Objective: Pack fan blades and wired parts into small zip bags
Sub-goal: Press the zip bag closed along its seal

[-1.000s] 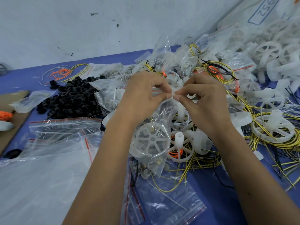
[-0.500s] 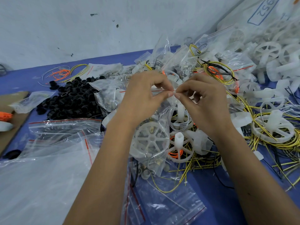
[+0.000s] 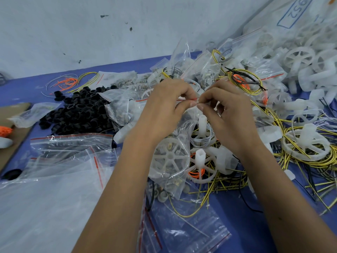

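Together, left hand (image 3: 165, 108) and right hand (image 3: 230, 114) pinch a zip bag (image 3: 169, 172) holding a white fan blade (image 3: 170, 157).

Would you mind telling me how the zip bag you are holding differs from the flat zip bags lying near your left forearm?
The held zip bag hangs from both hands, left hand and right hand, which pinch its top edge; the flat zip bags lie on the blue table. The held zip bag bulges with a white fan wheel and small parts; the flat zip bags look empty. Both are clear plastic with a red strip.
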Tool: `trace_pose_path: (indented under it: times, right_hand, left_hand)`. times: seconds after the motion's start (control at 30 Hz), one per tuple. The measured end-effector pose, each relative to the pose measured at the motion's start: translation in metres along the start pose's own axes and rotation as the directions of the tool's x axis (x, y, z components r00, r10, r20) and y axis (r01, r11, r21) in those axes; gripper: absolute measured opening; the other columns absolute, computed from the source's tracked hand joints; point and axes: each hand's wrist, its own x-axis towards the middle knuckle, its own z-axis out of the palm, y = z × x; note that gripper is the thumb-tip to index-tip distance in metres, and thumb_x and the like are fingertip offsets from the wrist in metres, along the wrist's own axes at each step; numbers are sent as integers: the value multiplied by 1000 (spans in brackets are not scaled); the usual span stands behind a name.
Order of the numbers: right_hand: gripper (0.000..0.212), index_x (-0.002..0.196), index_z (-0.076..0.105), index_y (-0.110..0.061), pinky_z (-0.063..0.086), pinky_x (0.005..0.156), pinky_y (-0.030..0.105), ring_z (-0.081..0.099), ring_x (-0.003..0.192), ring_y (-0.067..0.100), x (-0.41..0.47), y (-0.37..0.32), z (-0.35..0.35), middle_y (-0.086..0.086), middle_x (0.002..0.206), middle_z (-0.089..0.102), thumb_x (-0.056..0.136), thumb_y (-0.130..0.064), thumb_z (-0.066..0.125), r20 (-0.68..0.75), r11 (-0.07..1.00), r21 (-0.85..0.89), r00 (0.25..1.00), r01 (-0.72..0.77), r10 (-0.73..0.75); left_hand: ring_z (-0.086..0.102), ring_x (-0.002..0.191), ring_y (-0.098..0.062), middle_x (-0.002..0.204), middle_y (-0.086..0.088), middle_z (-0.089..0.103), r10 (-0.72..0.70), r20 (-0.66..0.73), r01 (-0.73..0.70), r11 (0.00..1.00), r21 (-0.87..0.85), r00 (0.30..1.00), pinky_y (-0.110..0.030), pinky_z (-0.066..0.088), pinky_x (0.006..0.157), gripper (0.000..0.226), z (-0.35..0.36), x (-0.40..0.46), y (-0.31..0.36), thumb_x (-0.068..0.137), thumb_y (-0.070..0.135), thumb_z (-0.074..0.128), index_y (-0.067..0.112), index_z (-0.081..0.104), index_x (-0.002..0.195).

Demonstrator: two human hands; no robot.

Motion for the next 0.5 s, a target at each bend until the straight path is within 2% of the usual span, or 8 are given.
trace_pose_path:
  times: [0.2, 0.37, 0.5]
  right_hand:
    - [7, 87, 67, -8, 34, 70, 14, 52, 77, 17, 0, 0, 0, 2, 91, 58, 89, -3, 71, -5, 1000, 6, 1000, -17, 17]
    - [6, 90, 67, -12, 35, 69, 13, 52, 76, 12, -1, 2, 2, -3, 90, 58, 90, -10, 72, -24, 999, 0, 999, -45, 45]
    - [3, 89, 71, -12, 34, 68, 12, 53, 75, 11, -1, 2, 1, -5, 87, 58, 92, -12, 73, -37, 999, 35, 999, -29, 30]
  left_hand:
    - [59, 94, -10, 91, 9, 69, -93, -5, 93, 996, -7, 996, -29, 45, 90, 5, -5, -1, -10, 90, 17, 76, 12, 76, 92]
    - [59, 91, -14, 89, 5, 68, -52, 0, 52, 998, 39, 999, -29, 45, 86, 6, -5, 0, -9, 90, 15, 75, 10, 74, 90]
    - [58, 88, -13, 87, 7, 67, -8, -4, 8, 999, 47, 1000, -26, 41, 83, 4, -2, 0, -5, 88, 17, 77, 16, 73, 87]
